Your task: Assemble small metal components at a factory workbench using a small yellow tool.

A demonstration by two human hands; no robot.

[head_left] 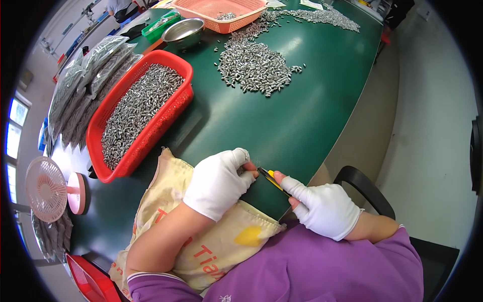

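My left hand (215, 182), in a white glove with bare fingertips, is closed in a pinch above the table. Whatever its fingertips hold is too small to make out. From the right comes my right hand (329, 210), gloved the same way, with thumb and fingers wrapped round a slim yellow-and-black utility knife (274, 181). The knife's dark tip meets the left fingertips. A cream cloth (168, 189) with printing and a yellow patch lies under my left forearm and over the table edge. Beyond my hands is a pile of small silver metal parts (256, 68).
Left of my hands stands a red basket (187, 83) full of metal parts, beside stacked filled plastic bags (83, 75). A small pink fan (46, 189) is at the far left. Behind are a metal bowl (183, 31), a green tray (160, 27) and an orange basket (241, 21). A black chair armrest (367, 186) is at right.
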